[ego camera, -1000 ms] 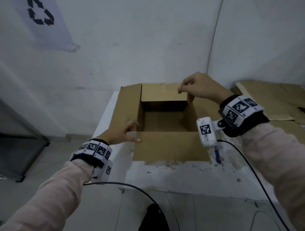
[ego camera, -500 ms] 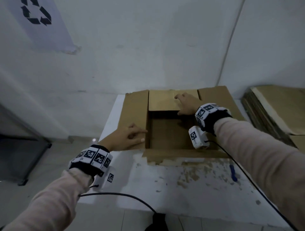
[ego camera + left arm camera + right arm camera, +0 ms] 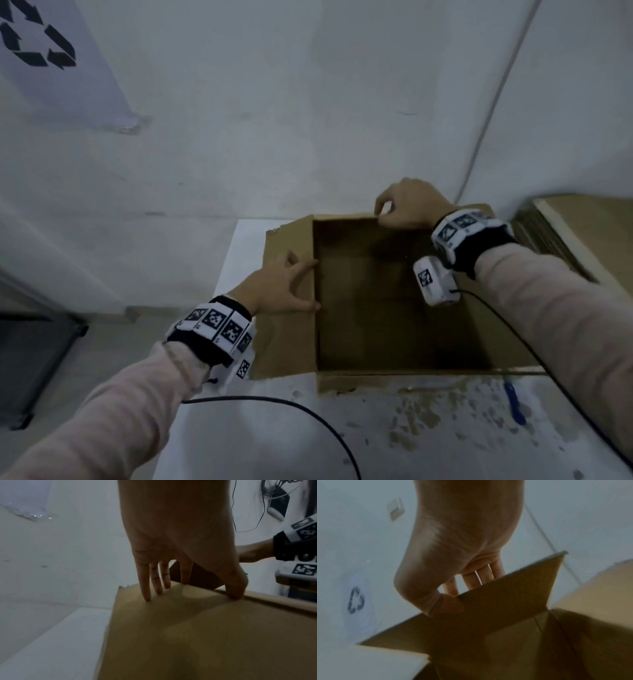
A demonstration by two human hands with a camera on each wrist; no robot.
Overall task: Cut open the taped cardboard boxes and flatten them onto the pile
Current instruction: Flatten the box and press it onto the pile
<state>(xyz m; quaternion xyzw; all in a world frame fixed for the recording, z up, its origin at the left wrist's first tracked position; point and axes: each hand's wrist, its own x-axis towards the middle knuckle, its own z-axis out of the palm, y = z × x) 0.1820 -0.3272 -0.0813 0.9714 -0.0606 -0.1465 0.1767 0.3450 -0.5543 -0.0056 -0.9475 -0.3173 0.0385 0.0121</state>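
The left hand (image 3: 277, 287) presses spread fingers on the left flap of the open cardboard box (image 3: 387, 308) at centre frame on the white bench (image 3: 274, 431), while the right hand (image 3: 407, 205) pinches its far flap, flattened cardboard pile (image 3: 575, 233) at right.

light: dim, bluish, flat | shadows: soft — darkest inside the box (image 3: 383, 294) | wrist views: blurred, edges bent

Head view downward; wrist views close, sharing the cardboard box (image 3: 376, 308).
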